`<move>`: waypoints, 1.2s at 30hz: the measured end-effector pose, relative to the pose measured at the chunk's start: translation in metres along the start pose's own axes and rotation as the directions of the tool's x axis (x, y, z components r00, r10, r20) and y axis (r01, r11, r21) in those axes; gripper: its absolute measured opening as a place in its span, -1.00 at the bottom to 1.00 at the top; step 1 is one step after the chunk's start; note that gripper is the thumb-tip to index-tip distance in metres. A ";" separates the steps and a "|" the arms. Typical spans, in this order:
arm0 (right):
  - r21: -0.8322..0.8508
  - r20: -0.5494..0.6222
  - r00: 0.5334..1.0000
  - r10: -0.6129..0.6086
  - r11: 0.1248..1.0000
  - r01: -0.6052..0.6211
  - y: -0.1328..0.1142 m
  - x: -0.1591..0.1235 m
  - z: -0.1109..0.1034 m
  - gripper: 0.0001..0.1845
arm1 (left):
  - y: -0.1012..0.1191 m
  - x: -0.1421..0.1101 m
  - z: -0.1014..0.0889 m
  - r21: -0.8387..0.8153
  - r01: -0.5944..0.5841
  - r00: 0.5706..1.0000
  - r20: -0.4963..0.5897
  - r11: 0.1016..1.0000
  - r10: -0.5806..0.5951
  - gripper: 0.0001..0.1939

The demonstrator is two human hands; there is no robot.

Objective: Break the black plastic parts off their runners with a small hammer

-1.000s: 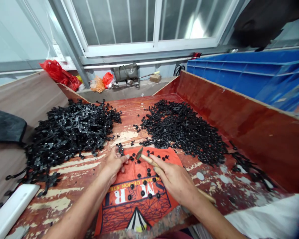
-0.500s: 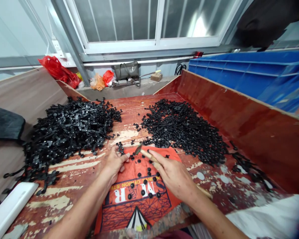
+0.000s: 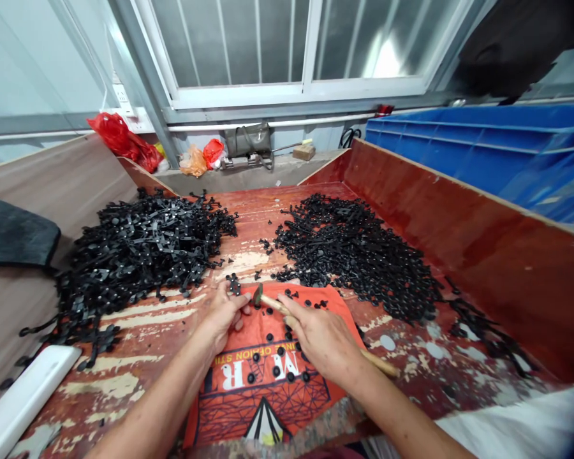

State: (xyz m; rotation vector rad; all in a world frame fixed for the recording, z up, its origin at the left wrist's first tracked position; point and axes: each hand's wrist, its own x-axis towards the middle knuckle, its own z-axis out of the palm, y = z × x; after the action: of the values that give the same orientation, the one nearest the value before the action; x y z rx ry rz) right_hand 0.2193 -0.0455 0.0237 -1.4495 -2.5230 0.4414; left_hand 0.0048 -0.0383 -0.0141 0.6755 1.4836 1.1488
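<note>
My left hand (image 3: pixel 226 317) is at the top left of a red printed cloth (image 3: pixel 249 417), fingers closed round a black plastic piece with round knobs (image 3: pixel 234 284) that sticks out above them. My right hand (image 3: pixel 318 335) grips the long wooden handle of a small hammer (image 3: pixel 275 305). The hammer's dark head (image 3: pixel 258 294) is beside my left thumb tip, over the cloth's upper edge; whether it touches anything there I cannot tell. Several black round knobs (image 3: pixel 276 370) lie scattered over the cloth between my hands.
Heaps of black plastic parts lie at left (image 3: pixel 148 242) and right (image 3: pixel 354 255) on the worn red table (image 3: pixel 253 210). Wooden side boards (image 3: pixel 459 217) border it, with a blue crate (image 3: pixel 483 146) beyond. A white box-like object (image 3: pixel 31 398) is at front left.
The hammer head has moved left and down to beside my left thumb, and its angle has changed. My left hand keeps its place and grip. The view has shifted slightly.
</note>
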 end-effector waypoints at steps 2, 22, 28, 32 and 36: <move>0.000 0.004 1.000 -0.006 1.000 0.006 0.002 0.001 -0.001 -0.51 | 0.000 0.000 0.001 0.010 0.012 0.999 -0.030 1.000 -0.011 -0.27; -0.051 -0.005 1.000 -0.016 0.999 0.016 -0.003 0.003 -0.011 -0.49 | -0.009 0.004 -0.003 -0.052 -0.011 1.000 0.000 0.999 0.011 -0.26; -0.080 -0.017 1.000 -0.023 0.997 0.022 -0.008 0.005 -0.004 -0.49 | -0.004 0.001 -0.003 -0.048 -0.017 1.000 0.015 0.999 0.017 -0.26; -0.047 0.010 1.000 -0.010 0.999 0.011 -0.012 0.002 -0.008 -0.51 | -0.003 -0.004 -0.003 -0.003 0.005 1.000 0.031 1.000 -0.005 -0.34; 0.263 -0.091 0.995 0.048 0.964 -0.023 0.000 -0.013 -0.026 -0.46 | 0.000 -0.003 -0.010 0.131 -0.022 0.994 0.110 0.991 0.007 -0.34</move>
State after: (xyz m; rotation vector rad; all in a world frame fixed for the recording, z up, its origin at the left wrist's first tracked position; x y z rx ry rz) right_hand 0.2341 -0.0525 0.0476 -1.3817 -2.2656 0.6662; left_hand -0.0035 -0.0444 -0.0136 0.8286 1.4722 1.0147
